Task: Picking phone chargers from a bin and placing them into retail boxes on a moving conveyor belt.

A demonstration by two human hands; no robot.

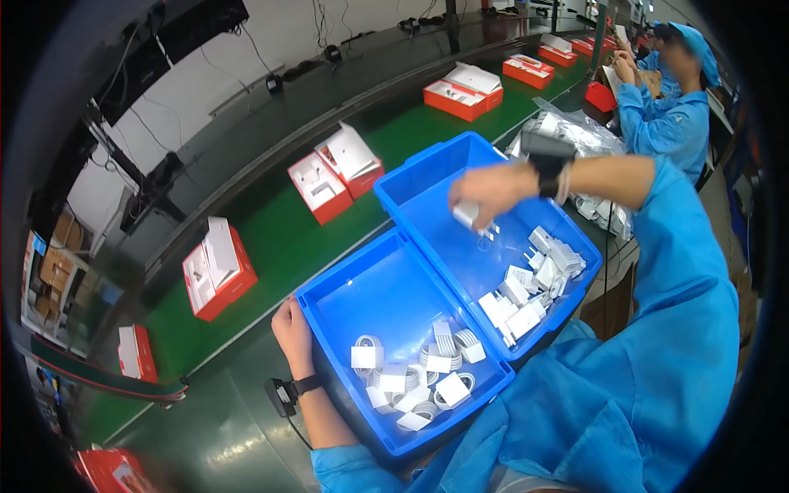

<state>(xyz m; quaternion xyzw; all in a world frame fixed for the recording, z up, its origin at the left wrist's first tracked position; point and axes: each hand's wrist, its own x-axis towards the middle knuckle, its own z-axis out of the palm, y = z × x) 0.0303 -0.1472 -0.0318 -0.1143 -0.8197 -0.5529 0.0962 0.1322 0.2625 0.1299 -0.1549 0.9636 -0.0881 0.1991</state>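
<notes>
My right hand [493,192] is over the right blue bin [423,177], closed on a white charger plug [466,215] whose metal prongs point down and to the right. Below it, a pile of white charger plugs [526,287] fills the near end of that bin. My left hand [292,330] lies against the outer far-left corner of the left blue bin [337,296], its fingers loosely stretched and holding nothing I can see. Coiled white cables [411,386] with white paper wraps are gathered at the near end of the left bin.
On the green conveyor belt [267,246], open red-and-white boxes [330,177] stand in a row. Plastic bags of white plugs [575,135] lie beyond the right bin. Co-workers in blue [670,123] are at the far right. A red package [115,470] sits at the lower left.
</notes>
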